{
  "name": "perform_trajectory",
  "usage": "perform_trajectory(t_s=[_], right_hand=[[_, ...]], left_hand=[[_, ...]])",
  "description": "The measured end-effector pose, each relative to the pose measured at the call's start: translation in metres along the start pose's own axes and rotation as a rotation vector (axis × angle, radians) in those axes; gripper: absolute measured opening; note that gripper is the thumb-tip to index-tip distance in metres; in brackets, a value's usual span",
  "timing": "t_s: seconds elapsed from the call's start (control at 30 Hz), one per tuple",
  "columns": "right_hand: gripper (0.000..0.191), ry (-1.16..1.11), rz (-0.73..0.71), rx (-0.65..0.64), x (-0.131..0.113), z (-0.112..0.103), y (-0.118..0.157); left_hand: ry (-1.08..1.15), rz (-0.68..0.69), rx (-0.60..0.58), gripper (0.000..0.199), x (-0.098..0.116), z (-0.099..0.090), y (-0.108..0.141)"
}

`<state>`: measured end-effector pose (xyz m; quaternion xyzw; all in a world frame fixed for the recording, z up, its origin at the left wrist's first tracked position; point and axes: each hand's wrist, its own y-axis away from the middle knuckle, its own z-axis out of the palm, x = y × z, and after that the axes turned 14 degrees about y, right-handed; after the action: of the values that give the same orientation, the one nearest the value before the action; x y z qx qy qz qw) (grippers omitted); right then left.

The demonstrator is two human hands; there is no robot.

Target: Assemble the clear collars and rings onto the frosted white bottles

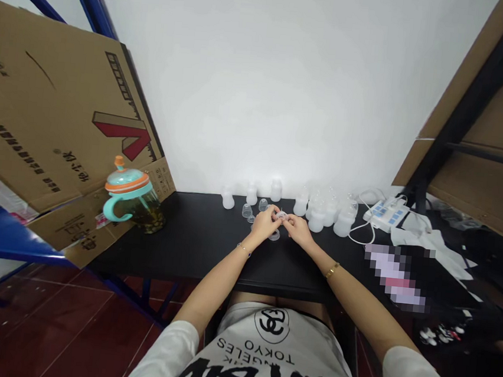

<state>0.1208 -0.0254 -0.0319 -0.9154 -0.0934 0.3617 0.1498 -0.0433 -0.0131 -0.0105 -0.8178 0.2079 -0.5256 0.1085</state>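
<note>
My left hand (266,224) and my right hand (294,229) meet above the black table (192,248), and their fingertips pinch a small transparent ring (281,215). Its exact shape is partly hidden by my fingers. Just below my hands lies a transparent round piece (274,234). Left of them stand small transparent cups (247,210) (263,205). Frosted white bottle-shaped parts (228,199) stand along the back of the table, and a denser cluster (318,211) stands to the right.
A white control unit with blue panels (385,214) and its thin cable sit at the table's right end. A teal-and-orange lidded cup (135,198) stands at the left edge beside a leaning cardboard box (54,116). A blue shelf frame (6,236) runs along the left.
</note>
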Motion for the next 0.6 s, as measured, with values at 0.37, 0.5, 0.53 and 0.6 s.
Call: perform_trajectory(t_s=[0.37,0.5,0.53,0.6], right_hand=[[0.028,0.039,0.0,0.028,0.0022,0.0021,-0.0021],[0.025,0.039,0.002,0.049,0.0019,0.0019,-0.0037],[0.024,0.035,0.004,0.051,0.0018,0.0017,-0.0037],[0.024,0.019,0.01,0.048,0.0016,0.0014,-0.0031]], left_hand=[[-0.022,-0.028,-0.013,0.019,0.0013,-0.0003,-0.0002],[-0.02,-0.024,-0.016,0.018,0.0022,-0.0007,-0.0003],[-0.018,-0.021,-0.019,0.017,0.0023,-0.0007,-0.0002],[-0.017,-0.015,-0.022,0.017,0.0025,-0.0007,0.0001]])
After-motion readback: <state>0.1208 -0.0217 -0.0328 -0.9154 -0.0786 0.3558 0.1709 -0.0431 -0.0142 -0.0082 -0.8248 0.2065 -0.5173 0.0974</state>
